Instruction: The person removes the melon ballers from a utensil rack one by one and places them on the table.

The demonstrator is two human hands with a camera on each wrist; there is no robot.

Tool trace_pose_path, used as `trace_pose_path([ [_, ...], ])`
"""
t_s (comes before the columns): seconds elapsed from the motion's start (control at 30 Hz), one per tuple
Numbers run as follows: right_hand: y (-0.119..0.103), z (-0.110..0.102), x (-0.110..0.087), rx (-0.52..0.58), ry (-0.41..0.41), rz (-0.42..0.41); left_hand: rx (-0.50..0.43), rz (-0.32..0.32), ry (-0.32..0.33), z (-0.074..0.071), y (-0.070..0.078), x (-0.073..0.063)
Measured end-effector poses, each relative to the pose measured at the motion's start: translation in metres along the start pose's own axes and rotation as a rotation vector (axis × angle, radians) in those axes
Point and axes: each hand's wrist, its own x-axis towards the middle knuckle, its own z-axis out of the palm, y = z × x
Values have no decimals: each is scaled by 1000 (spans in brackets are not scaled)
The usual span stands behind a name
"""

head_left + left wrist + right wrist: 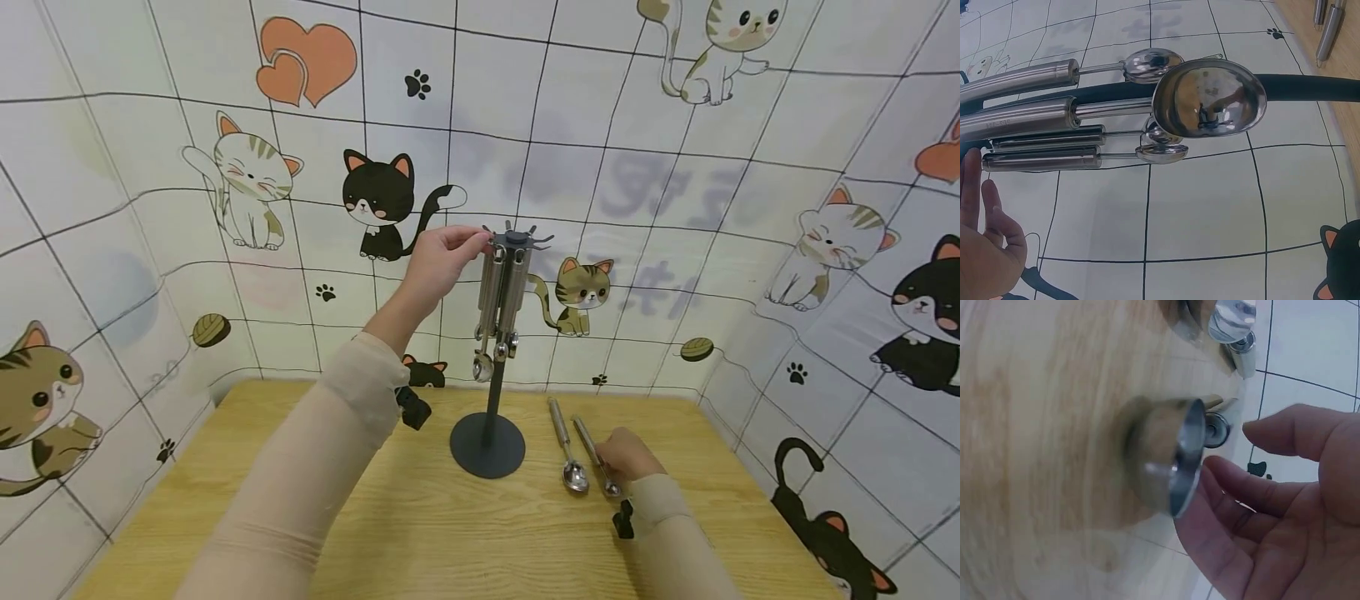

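Several steel scoops with thick tube handles [1041,122] hang bowls-down from a dark stand [487,446] with a ring of hooks. At its top, my left hand [442,258] pinches with thumb and forefinger near a hook and handle end; exactly what sits between the tips is hidden. Two more steel utensils lie on the table: a large-bowled spoon [574,477] and, to its right, a smaller scoop [1166,459], blurred in the right wrist view. My right hand [626,454] is at the smaller scoop, its fingers beside the bowl and handle, thumb apart from them.
A light wooden table [420,533] carries the stand and the loose utensils. Behind and at both sides hangs a white gridded cloth [495,158] printed with cartoon cats. Each wrist carries a small black camera [413,408].
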Motion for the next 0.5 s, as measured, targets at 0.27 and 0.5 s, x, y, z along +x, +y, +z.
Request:
trace_pose_path([
  [0.27,-29,-4,-6,-128,128,-106,-22,0,6,1,0,0],
  [0.5,-77,-5,-6,95,257,-229,-14,14,-14,-2,0,-1],
])
